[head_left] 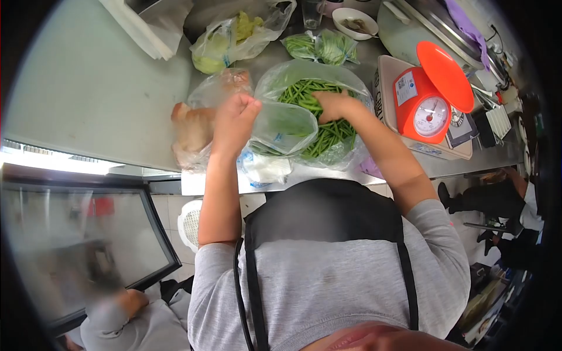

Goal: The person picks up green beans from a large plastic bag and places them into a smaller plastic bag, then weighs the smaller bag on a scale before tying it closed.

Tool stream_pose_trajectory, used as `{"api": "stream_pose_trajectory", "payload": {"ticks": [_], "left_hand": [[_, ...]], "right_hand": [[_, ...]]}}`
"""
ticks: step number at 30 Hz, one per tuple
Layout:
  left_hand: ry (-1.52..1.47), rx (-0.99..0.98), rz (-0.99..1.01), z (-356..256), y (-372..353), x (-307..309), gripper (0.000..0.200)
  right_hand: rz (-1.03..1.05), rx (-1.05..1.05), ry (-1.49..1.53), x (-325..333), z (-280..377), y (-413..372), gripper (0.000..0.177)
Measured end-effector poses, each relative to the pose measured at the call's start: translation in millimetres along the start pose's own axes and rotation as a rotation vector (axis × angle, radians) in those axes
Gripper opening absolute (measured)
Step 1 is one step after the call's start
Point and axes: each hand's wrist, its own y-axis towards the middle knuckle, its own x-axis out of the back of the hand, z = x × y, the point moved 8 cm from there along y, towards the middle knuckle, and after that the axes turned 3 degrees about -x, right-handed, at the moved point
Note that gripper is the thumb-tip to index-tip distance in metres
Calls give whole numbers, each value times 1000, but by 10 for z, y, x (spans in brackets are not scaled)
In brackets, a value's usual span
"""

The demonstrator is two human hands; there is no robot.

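My left hand [239, 111] is closed, pinching the rim of a small clear plastic bag [288, 126] whose mouth gapes toward the right. Some green shows through this bag's side. Beside it lies a large clear bag [275, 82], spread wide and full of long green beans [331, 139]. My right hand [336, 106] is down in these beans, its fingers curled round some of them; the fingertips are partly hidden.
An orange dial scale [422, 104] stands in a beige tray [462, 153] at the right. Behind the beans are bagged green vegetables [321, 47] and a white bowl [355, 23]. Bagged brownish food [192, 130] lies at the left. Another person [126, 319] is at the lower left.
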Motion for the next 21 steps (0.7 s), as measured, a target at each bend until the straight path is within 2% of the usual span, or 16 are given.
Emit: {"api": "stream_pose_trajectory", "payload": {"ticks": [2,5,8,11,14,15,18,21], "left_hand": [[-11,-8,2,-16,-13,19,13],[-48,-5,10,5,-19,42,12],[-58,4,-1,10,-37,25,11],[-65,5,4,14,-37,30,11],[-83,1,18,5,-43,13,12],[-90,-1,20,0,-46,1,12],[-91,-19,31,5,-22,-30,13],[-95,-24,32,4,-11,-34,13]], "right_hand": [[-45,129,146,-244,111,97,68],[-259,104,85,-274,193,87,68],[-307,104,169,-240,149,-28,67],[-286,161,595,-63,-39,-44,59],[-358,166,787,106,-205,-73,45],[-358,140,1004,65,-271,-50,34],[-368,120,1134,-91,-356,29,34],[-433,280,1425,-210,-210,-67,40]]}}
